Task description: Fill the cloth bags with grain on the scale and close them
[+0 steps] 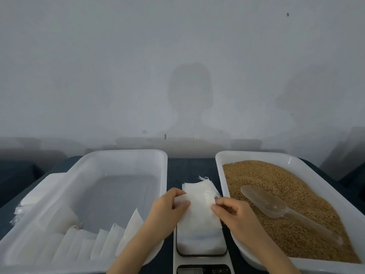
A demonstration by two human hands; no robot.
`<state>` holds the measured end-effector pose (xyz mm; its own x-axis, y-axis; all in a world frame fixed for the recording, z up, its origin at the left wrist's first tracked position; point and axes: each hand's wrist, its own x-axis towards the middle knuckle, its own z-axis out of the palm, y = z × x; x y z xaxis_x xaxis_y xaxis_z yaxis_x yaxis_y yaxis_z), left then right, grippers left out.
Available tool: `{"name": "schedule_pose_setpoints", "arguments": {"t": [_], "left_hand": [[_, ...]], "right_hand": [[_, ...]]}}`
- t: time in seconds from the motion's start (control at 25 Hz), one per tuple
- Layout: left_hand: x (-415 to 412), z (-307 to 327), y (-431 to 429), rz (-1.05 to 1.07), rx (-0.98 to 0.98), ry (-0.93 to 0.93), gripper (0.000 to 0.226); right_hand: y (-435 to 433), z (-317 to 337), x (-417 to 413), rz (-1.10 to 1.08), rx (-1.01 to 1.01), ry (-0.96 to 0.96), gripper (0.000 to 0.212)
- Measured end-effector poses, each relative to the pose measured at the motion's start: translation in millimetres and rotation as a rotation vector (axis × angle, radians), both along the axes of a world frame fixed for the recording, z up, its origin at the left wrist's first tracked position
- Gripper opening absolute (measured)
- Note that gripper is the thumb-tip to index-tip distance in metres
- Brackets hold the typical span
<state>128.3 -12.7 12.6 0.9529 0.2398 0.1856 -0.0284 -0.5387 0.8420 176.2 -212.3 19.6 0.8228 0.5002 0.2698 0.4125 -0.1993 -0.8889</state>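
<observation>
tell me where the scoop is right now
In the head view the clear scoop lies on the grain in the right-hand tray, just right of the right hand.

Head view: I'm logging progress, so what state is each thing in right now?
Scale: display unreadable.
Bag: flat, looks empty, over the scale.
Left hand: pinches the bag's left edge.
Right hand: pinches its right edge.
Spare bags: stacked behind the scale.
Grain tub: holds grain.
Scoop: lies on the grain, unheld.
Left tub: bags lean along its near wall.
</observation>
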Motion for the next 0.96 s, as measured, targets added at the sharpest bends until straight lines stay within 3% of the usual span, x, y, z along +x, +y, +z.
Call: {"name": "schedule_pose_setpoints", "arguments": {"t": [0.12, 0.24, 0.32, 0.4, 0.48, 0.68, 0.96], "left_hand": [[-2, -3, -5, 0.099, 0.034, -0.103, 0.031], [-5, -5, -5, -0.009, 0.233, -0.341, 0.031], [-8, 0, -8, -0.205, 0.187, -0.231, 0.014], [-9, 3, -11, -0.318, 0.164, -0.015, 0.022], [-7, 3, -11, -0.334, 0.219, 0.075, 0.019], [-9, 5, -10, -0.354, 0.180, 0.106, 0.038], [-7, 4, -12, -0.276, 0.181, 0.134, 0.028]], "right_hand": [[1, -1, 1, -0.064, -0.012, 0.026, 0.020], [4, 0, 1, -0.073, -0.016, 0.057, 0.020], [7, 0, 1, -0.044, -0.024, 0.084, 0.021], [8, 0, 0, -0.002, -0.043, 0.102, 0.021], [8, -2, 0, 0.040, -0.056, 0.109, 0.020], [9, -3, -2, 0.103, -0.150, 0.103, 0.015], [9, 0, -3, 0.022, -0.150, 0.007, 0.013]]}}
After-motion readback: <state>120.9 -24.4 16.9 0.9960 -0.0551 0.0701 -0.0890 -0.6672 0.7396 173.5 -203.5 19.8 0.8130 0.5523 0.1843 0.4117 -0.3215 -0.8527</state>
